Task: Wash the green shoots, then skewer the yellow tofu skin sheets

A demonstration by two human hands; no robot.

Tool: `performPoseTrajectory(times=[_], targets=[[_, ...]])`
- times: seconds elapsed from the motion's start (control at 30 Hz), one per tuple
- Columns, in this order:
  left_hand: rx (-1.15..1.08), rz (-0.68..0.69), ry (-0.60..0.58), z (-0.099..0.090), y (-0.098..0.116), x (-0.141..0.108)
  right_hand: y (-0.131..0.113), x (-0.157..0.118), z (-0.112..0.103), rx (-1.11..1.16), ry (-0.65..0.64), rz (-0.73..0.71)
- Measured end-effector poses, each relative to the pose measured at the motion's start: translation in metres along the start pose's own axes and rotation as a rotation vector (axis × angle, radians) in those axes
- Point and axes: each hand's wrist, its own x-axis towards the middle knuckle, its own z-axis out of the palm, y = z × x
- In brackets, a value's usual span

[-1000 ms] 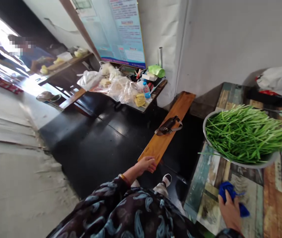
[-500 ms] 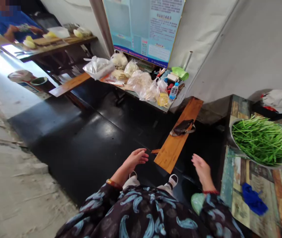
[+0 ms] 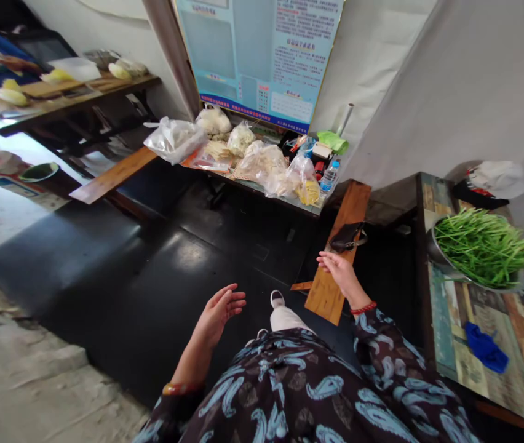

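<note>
My left hand hangs over the dark floor, fingers stretched and apart from everything, with nothing in it. My right hand is raised above the wooden bench, fingers extended and holding nothing. Just beyond it a dark handbag lies on that bench. Ahead against the wall, a table bears several plastic bags of food, among them a white bag, a bag of pale food and a bag with something yellow. A water bottle stands at that table's right end.
At right, a patchwork-wood table carries a metal bowl heaped with green stalks, a blue cloth and a white cap. Another bench and a bucket are at left. A co-worker's hands show at the far-left table.
My body has moved forward, one foot stepping ahead. My right hand has swung in over the bench near the handbag; my left hand has shifted left and lower in view.
</note>
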Motion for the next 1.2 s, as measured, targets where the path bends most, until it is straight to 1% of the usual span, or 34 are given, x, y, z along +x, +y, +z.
performPoseTrajectory(times=[0.07,0.13,0.2,0.27,0.33,0.43,0.53,0.6,0.67,0.73,0.8,0.83,0.93,1.03,1.1,1.13,1.2], targets=[[0.015,0.006,-0.008,-0.002,0.014,0.018,-0.003,0.017,-0.004,0.037,0.056,0.03],[0.029,0.013,0.014,0.001,0.029,0.041,-0.007,0.038,-0.006,0.064,0.1,0.052],[0.051,0.011,0.011,0.009,0.045,0.068,-0.014,0.066,-0.006,0.079,0.127,0.048],[0.077,0.006,-0.015,0.022,0.061,0.099,-0.023,0.104,-0.003,0.088,0.141,0.015],[0.097,-0.003,-0.034,0.039,0.079,0.133,-0.033,0.152,0.003,0.086,0.148,-0.022],[0.126,-0.021,-0.041,0.067,0.113,0.189,-0.05,0.237,0.018,0.026,0.169,-0.069],[0.168,-0.01,-0.044,0.096,0.15,0.247,-0.065,0.326,0.041,-0.036,0.196,-0.095],[0.201,0.014,-0.044,0.115,0.173,0.282,-0.073,0.377,0.059,-0.06,0.211,-0.1],[0.235,0.028,-0.054,0.133,0.193,0.312,-0.079,0.419,0.076,-0.157,0.247,-0.126],[0.264,0.022,-0.079,0.15,0.21,0.337,-0.083,0.45,0.091,-0.31,0.308,-0.153],[0.286,0.004,-0.102,0.164,0.223,0.361,-0.085,0.469,0.101,-0.376,0.354,-0.158],[0.298,-0.006,-0.113,0.17,0.229,0.374,-0.085,0.474,0.104,-0.352,0.361,-0.146],[0.359,-0.031,-0.172,0.187,0.244,0.415,-0.082,0.476,0.102,-0.217,0.352,-0.101],[0.452,-0.027,-0.219,0.207,0.258,0.466,-0.077,0.456,0.093,-0.109,0.372,-0.04],[0.534,0.01,-0.25,0.226,0.267,0.502,-0.075,0.438,0.089,-0.03,0.39,0.003],[0.588,0.051,-0.271,0.238,0.27,0.52,-0.076,0.43,0.089,0.004,0.403,0.021],[0.711,0.183,-0.32,0.266,0.272,0.552,-0.078,0.417,0.093,0.058,0.44,0.05]])
